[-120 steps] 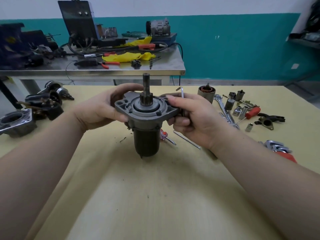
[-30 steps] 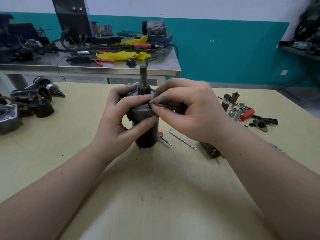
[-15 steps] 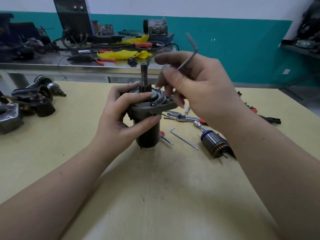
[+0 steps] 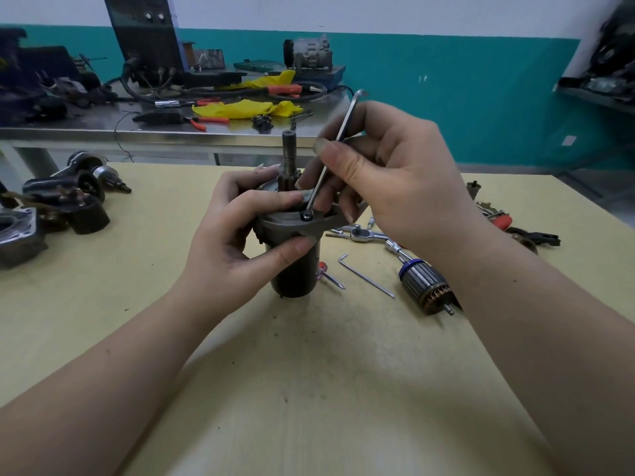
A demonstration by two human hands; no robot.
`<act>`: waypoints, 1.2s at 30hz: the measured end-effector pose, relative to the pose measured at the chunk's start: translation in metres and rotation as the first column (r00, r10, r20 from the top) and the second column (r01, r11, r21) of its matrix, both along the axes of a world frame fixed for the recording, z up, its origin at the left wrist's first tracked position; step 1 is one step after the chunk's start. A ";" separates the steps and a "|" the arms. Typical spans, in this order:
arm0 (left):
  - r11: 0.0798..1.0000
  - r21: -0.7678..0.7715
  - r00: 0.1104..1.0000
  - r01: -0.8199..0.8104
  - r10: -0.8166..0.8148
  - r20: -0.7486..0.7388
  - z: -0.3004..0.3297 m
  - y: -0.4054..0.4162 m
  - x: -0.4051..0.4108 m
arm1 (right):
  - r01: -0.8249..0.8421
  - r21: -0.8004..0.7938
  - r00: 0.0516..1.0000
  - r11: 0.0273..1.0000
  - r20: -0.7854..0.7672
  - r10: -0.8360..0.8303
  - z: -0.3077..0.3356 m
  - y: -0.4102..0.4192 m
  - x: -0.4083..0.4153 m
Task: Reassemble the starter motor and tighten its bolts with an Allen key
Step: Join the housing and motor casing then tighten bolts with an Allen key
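Note:
The starter motor [image 4: 295, 273] stands upright on the yellow table [image 4: 309, 372], dark body below, grey flange and geared shaft [image 4: 289, 156] on top. My left hand [image 4: 237, 235] grips the flange and body from the left. My right hand [image 4: 388, 187] pinches a silver Allen key [image 4: 335, 149], held steeply tilted. Its lower tip sits in a bolt head [image 4: 305, 216] on the flange's near side.
A second Allen key [image 4: 366, 275], a small screwdriver [image 4: 330, 278], an armature [image 4: 426, 286] and a ratchet [image 4: 364, 232] lie right of the motor. Sockets and red-handled tools sit at far right. Dark motor parts [image 4: 65, 204] lie at left. A cluttered steel bench [image 4: 171, 128] stands behind.
My right hand has lowered the Allen key from above the motor until its tip entered the bolt head on the flange. My left hand keeps its grip on the motor.

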State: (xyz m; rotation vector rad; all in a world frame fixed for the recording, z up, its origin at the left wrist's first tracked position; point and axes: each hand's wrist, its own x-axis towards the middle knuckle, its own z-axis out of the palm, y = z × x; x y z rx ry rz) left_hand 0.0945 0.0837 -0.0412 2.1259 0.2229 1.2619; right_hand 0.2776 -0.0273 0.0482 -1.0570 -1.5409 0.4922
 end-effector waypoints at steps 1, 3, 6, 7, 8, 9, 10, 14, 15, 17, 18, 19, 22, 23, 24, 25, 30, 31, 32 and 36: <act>1.000 0.001 1.000 0.008 -0.008 0.000 0.000 0.001 0.000 | -0.005 0.004 1.000 1.000 0.007 0.005 0.000 0.000 0.000; 1.000 -0.006 1.000 0.017 -0.017 0.003 -0.001 0.002 0.001 | -0.009 0.006 0.999 1.000 0.033 0.009 -0.001 0.000 -0.001; 1.000 -0.018 1.000 0.016 -0.016 0.016 -0.001 0.002 0.001 | -0.017 0.016 0.998 1.000 0.056 0.016 -0.001 0.001 -0.002; 1.000 -0.016 1.000 0.021 -0.021 0.013 -0.001 0.002 0.001 | -0.020 0.021 0.998 1.000 0.061 0.018 -0.001 0.001 -0.003; 1.000 -0.012 1.000 0.025 -0.025 0.007 -0.001 0.003 0.000 | -0.018 0.022 0.997 1.000 0.071 0.017 -0.001 0.001 -0.003; 1.000 -0.005 1.000 0.026 -0.026 0.001 -0.002 0.003 0.000 | -0.014 0.020 0.996 1.000 0.083 0.013 -0.001 0.000 -0.004; 1.000 0.001 1.000 0.020 -0.020 -0.003 -0.002 0.003 0.000 | -0.011 0.017 0.995 1.000 0.097 0.009 0.000 0.000 -0.004; 1.000 0.000 1.000 0.010 -0.010 0.005 -0.001 0.001 0.001 | -0.012 0.001 0.988 1.000 0.153 0.012 0.001 -0.002 -0.005; 1.000 -0.004 1.000 0.005 -0.005 0.003 0.000 0.001 0.001 | -0.005 -0.004 0.987 1.000 0.161 0.005 0.001 -0.002 -0.005; 1.000 -0.012 1.000 0.002 -0.002 -0.002 -0.001 0.001 0.000 | 0.019 -0.011 0.989 1.000 0.146 -0.017 0.002 -0.002 -0.006; 1.000 -0.012 1.000 0.009 -0.009 -0.002 -0.001 0.002 0.000 | 0.035 -0.011 0.991 0.999 0.128 -0.033 0.002 -0.001 -0.007; 1.000 -0.008 1.000 0.014 -0.014 -0.002 -0.002 0.002 0.001 | 0.051 -0.011 0.993 0.999 0.106 -0.049 0.002 0.000 -0.008; 1.000 0.003 1.000 0.015 -0.015 0.014 -0.003 0.003 0.002 | 0.123 0.013 0.991 0.992 0.045 -0.124 -0.001 0.001 -0.013; 1.000 0.006 1.000 0.020 -0.020 0.020 -0.003 0.004 0.002 | 0.144 0.030 0.989 0.989 0.027 -0.145 -0.002 0.002 -0.013; 1.000 0.003 0.999 0.021 -0.021 0.025 -0.002 0.004 0.003 | 0.158 0.042 0.987 0.987 0.017 -0.159 -0.003 0.003 -0.014; 1.000 -0.002 0.999 0.015 -0.015 0.029 -0.002 0.005 0.003 | 0.156 0.042 0.988 0.987 0.011 -0.157 -0.003 0.003 -0.014; 1.000 -0.029 1.000 0.002 -0.002 0.017 -0.006 0.008 0.003 | 0.066 0.022 0.996 0.998 0.054 -0.067 -0.001 0.002 -0.012; 1.000 -0.021 1.000 -0.004 0.004 0.013 -0.007 0.009 0.003 | 0.080 0.019 0.994 0.997 0.068 -0.082 0.000 0.002 -0.011; 1.000 -0.011 1.000 -0.006 0.006 0.013 -0.007 0.009 0.003 | 0.099 0.014 0.992 0.995 0.072 -0.100 0.000 0.002 -0.012; 0.999 0.042 1.000 0.009 -0.009 0.021 -0.005 0.010 0.002 | 0.155 0.023 0.988 0.988 0.018 -0.156 -0.004 0.005 -0.018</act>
